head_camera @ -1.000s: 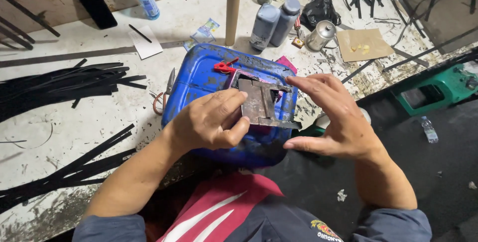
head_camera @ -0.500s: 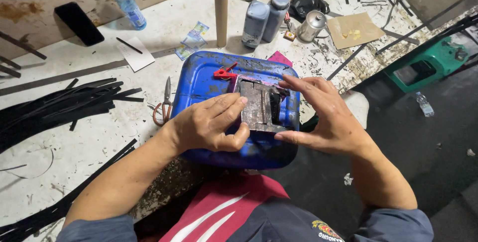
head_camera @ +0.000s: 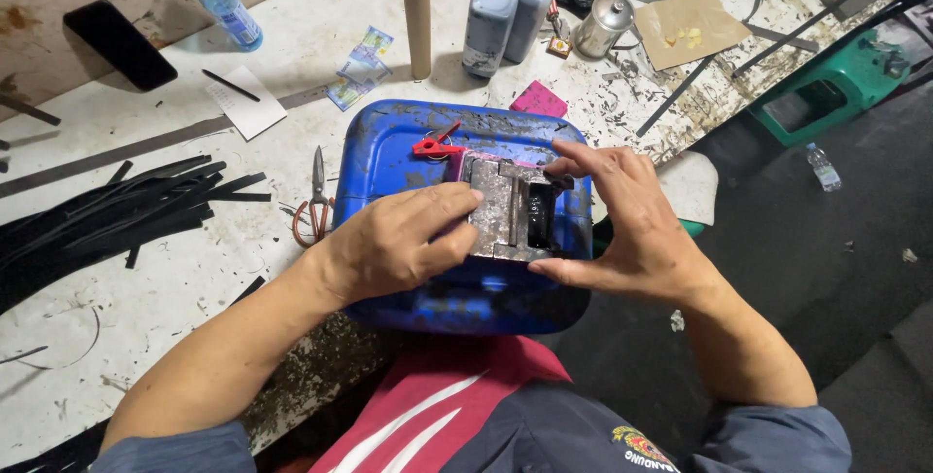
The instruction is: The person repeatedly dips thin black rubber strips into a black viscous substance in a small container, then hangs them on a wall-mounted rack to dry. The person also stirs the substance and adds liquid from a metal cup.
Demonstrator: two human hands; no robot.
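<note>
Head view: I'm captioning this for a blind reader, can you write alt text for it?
Seen from above, a person's left hand and right hand grip a worn grey metal block resting on a blue plastic jerrycan at the edge of a stained white workbench. Around it lie scissors, black strips, two grey bottles and a black phone.

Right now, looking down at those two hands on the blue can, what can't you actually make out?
Head view only:
- The metal block on the blue can: its left part lies under the left hand.
- What fills the block's dark slot: too dark to tell.
- The right hand hides the can's right edge.
- Banknotes: too small to read.
- Black strips: cut off by the left edge.
</note>
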